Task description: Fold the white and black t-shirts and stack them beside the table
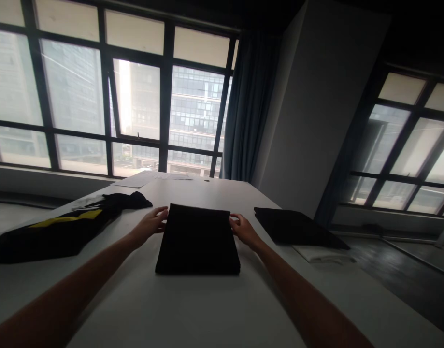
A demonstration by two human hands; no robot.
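Observation:
A folded black cloth [198,239], squared off into a neat rectangle, lies in the middle of the white table [193,309]. At its far left corner my left hand [151,226] has its bent fingers on the edge. My right hand [245,231] grips the far right edge in the same way, with curled fingers. Some fingertips are hidden against the dark fabric, whose folds are hard to make out.
A crumpled black garment with a yellow stripe [67,220] lies on the left. To the right, a flat black cloth [297,227] partly covers a white folded cloth [323,254]. Papers [138,180] rest at the far end, near the windows and a blue curtain [249,106].

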